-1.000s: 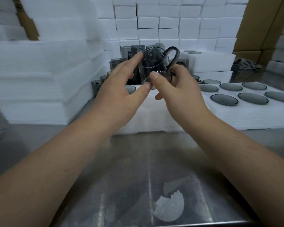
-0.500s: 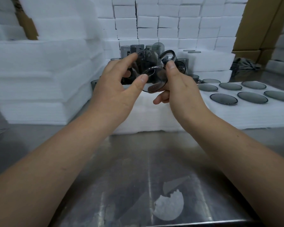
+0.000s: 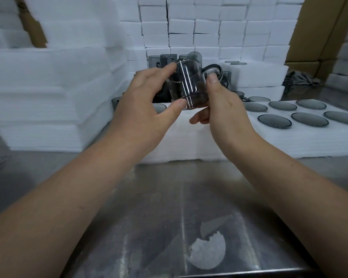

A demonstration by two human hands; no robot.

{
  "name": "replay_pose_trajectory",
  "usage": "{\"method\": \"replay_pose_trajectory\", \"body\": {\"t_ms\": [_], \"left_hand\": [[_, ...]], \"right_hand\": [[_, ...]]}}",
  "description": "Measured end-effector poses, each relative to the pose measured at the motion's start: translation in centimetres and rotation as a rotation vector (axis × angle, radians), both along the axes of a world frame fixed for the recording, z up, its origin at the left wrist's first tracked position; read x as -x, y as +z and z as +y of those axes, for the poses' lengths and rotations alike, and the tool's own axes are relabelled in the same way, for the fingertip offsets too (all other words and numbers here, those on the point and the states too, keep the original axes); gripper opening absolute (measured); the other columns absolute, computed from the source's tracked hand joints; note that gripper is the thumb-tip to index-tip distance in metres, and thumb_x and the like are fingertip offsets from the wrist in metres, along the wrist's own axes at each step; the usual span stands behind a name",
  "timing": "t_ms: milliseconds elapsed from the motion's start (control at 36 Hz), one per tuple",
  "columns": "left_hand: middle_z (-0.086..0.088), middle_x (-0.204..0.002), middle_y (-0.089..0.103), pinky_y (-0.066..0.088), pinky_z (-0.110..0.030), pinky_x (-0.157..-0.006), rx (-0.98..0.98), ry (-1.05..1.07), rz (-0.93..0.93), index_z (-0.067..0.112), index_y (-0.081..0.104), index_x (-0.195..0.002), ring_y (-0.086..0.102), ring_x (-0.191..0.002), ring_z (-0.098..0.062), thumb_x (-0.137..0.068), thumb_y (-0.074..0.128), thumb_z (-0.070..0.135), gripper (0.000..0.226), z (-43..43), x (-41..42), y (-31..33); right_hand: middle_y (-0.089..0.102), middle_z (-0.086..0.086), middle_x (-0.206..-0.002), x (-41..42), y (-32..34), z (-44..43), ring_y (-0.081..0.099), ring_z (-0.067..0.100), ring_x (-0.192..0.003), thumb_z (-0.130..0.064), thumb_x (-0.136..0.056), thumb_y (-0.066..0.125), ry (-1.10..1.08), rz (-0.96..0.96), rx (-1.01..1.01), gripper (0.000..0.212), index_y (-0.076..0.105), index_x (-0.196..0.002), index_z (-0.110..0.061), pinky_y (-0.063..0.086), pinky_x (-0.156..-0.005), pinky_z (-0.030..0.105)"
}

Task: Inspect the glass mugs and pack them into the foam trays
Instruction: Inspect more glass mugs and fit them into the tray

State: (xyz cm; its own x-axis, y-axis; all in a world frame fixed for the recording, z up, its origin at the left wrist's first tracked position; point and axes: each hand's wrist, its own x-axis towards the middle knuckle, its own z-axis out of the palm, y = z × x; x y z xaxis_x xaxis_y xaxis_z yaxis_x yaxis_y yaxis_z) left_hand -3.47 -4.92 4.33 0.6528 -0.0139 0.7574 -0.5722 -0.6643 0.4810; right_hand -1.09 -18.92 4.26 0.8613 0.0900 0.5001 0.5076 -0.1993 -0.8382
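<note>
I hold a smoky grey glass mug [image 3: 186,85] in the air above the front foam tray [image 3: 189,137]. My left hand [image 3: 147,109] pinches the mug body between thumb and fingers on its left side. My right hand [image 3: 223,109] grips it from the right, with the thumb on the handle [image 3: 213,70]. The mug stands roughly upright and is blurred by motion. More grey mugs [image 3: 169,59] stand loose behind it. The tray's right part holds several packed mugs [image 3: 274,121], only their round ends showing.
White foam slabs [image 3: 48,97] are stacked at the left and white foam boxes [image 3: 209,27] form a wall behind. Cardboard cartons [image 3: 319,27] stand at the back right. Below is a steel table [image 3: 169,207] with a torn sticker scrap [image 3: 207,251].
The mug has been turned in my hands: half a second ago its round end faced me, now its side wall faces me. Both hands stayed in place.
</note>
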Motion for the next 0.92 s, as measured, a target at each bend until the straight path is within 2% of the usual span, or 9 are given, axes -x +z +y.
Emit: {"method": "replay_pose_trajectory", "body": {"t_ms": [167,250,417,528,667,722,806,861,917], "left_hand": [[0.023,-0.118,0.044,0.035,-0.002,-0.087,0.002,0.016,-0.001,0.044,0.029,-0.134,0.049,-0.1,0.01,-0.078,0.067,0.029,0.07,0.1,-0.1,-0.2],[0.02,-0.118,0.043,0.034,-0.008,-0.086,-0.019,0.052,0.001,0.032,0.035,-0.14,0.049,-0.104,0.0,-0.078,0.065,0.03,0.069,0.2,-0.2,-0.3],[0.019,-0.119,0.042,0.035,-0.011,-0.088,-0.024,0.075,0.014,0.031,0.036,-0.139,0.047,-0.104,0.002,-0.079,0.068,0.025,0.068,0.1,-0.1,-0.1],[0.015,-0.122,0.046,0.04,-0.019,-0.09,-0.02,0.101,0.032,0.031,0.038,-0.137,0.051,-0.106,-0.002,-0.079,0.069,0.025,0.066,0.0,-0.1,0.1],[0.012,-0.12,0.05,0.046,-0.025,-0.091,0.026,0.108,0.045,0.032,0.044,-0.132,0.053,-0.102,-0.004,-0.077,0.069,0.025,0.06,0.0,-0.1,0.3],[0.013,-0.121,0.051,0.046,-0.024,-0.089,0.045,0.097,0.057,0.033,0.045,-0.129,0.054,-0.102,-0.003,-0.078,0.068,0.026,0.057,0.0,-0.1,0.2],[0.015,-0.121,0.052,0.041,-0.014,-0.083,0.078,0.082,0.105,0.032,0.047,-0.125,0.054,-0.103,-0.003,-0.079,0.068,0.029,0.051,-0.1,-0.2,0.2],[0.016,-0.12,0.053,0.04,-0.013,-0.081,0.111,0.075,0.157,0.033,0.048,-0.121,0.055,-0.104,-0.004,-0.079,0.068,0.029,0.047,-0.1,-0.3,0.3],[0.013,-0.119,0.056,0.046,-0.022,-0.084,0.149,0.057,0.205,0.034,0.05,-0.116,0.057,-0.103,-0.007,-0.077,0.069,0.029,0.043,-0.1,-0.4,0.3]], "right_hand": [[0.063,-0.018,-0.087,0.3,0.1,0.0,0.062,0.008,-0.075,-0.049,-0.084,0.034,0.061,-0.068,-0.072,0.028,0.056,-0.093,-0.034,0.04,-0.053,0.007],[0.062,-0.023,-0.085,0.4,0.1,0.0,0.061,0.008,-0.078,-0.048,-0.083,0.036,0.097,-0.07,-0.085,0.024,0.056,-0.092,-0.037,0.04,-0.054,0.007],[0.063,-0.023,-0.087,0.3,0.1,-0.1,0.061,0.008,-0.079,-0.046,-0.082,0.039,0.11,-0.097,-0.085,0.02,0.054,-0.096,-0.041,0.04,-0.054,0.007],[0.06,-0.034,-0.077,0.3,0.2,-0.2,0.059,0.002,-0.073,-0.044,-0.083,0.041,0.087,-0.129,-0.047,0.017,0.053,-0.095,-0.048,0.04,-0.056,0.007],[0.06,-0.027,-0.086,0.5,0.4,-0.1,0.057,0.003,-0.076,-0.044,-0.082,0.041,0.058,-0.148,-0.018,0.04,0.054,-0.119,-0.037,0.042,-0.071,0.018],[0.062,-0.022,-0.101,0.6,0.5,-0.1,0.055,0.003,-0.083,-0.045,-0.081,0.041,0.057,-0.145,-0.013,0.051,0.053,-0.128,-0.027,0.044,-0.079,0.023],[0.057,-0.002,-0.129,0.9,0.6,0.0,0.05,0.007,-0.097,-0.046,-0.081,0.039,0.029,-0.12,-0.036,0.061,0.048,-0.136,-0.022,0.043,-0.097,0.035],[0.057,0.0,-0.127,1.0,0.7,0.0,0.048,0.009,-0.099,-0.047,-0.082,0.037,0.004,-0.115,-0.052,0.058,0.049,-0.134,-0.023,0.041,-0.102,0.041],[0.058,-0.007,-0.113,1.1,0.7,0.0,0.047,0.01,-0.099,-0.046,-0.083,0.034,-0.017,-0.121,-0.038,0.056,0.053,-0.131,-0.025,0.041,-0.102,0.044]]}}
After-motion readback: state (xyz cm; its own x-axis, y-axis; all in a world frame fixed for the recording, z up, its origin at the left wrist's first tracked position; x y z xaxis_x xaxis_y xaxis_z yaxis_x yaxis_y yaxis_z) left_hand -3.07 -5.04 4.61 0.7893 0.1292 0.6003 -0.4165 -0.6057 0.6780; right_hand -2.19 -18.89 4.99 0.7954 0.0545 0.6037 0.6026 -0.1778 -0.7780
